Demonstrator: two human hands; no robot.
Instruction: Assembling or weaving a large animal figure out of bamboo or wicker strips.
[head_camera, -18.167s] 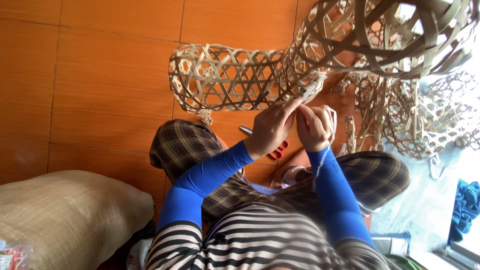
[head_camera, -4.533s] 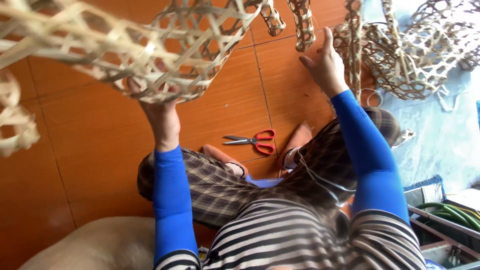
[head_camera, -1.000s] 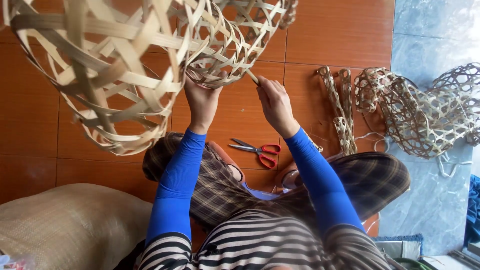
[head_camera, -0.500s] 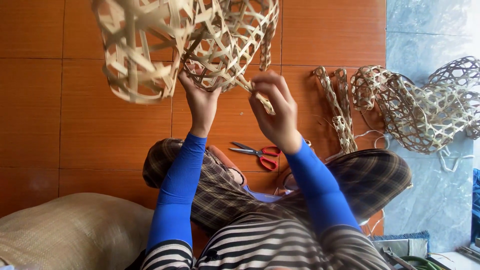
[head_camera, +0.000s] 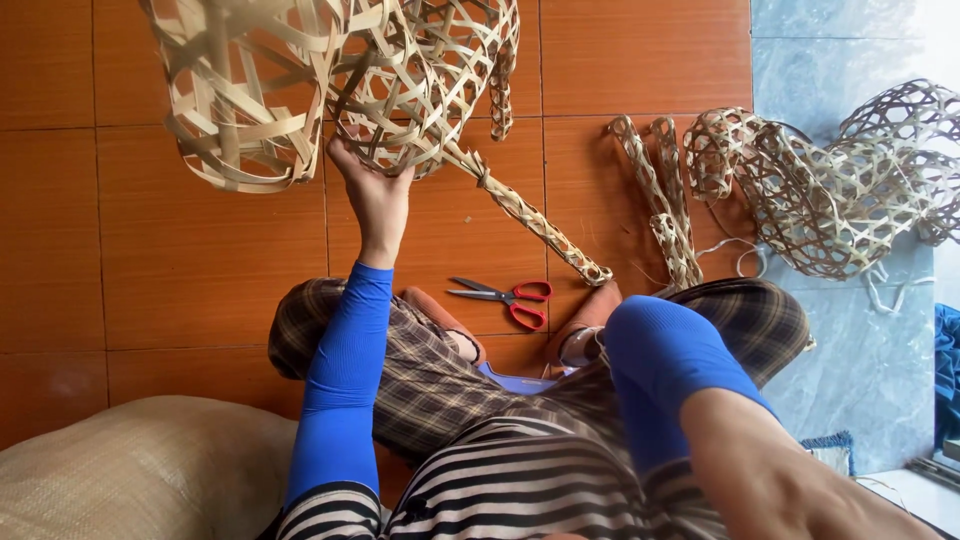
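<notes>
Bamboo-strip openwork woven basket (head_camera: 330, 90) held up over the orange tiled floor (head_camera: 200, 260), rim pinched from below in left hand (head_camera: 375, 195) fingers, long woven tail (head_camera: 530, 215) slanting down-right toward red-handled scissors (head_camera: 505, 297); right hand out of view, grip unknowable.

Large open-weave bamboo basket (head_camera: 330, 90) held up over orange tiled floor (head_camera: 200, 260), left hand (head_camera: 372, 190) under its rim. Red-handled scissors (head_camera: 505, 296) on floor before knees. Pile of woven bamboo pieces (head_camera: 830, 190) far right; beige woven sack (head_camera: 140, 470) lower left.
</notes>
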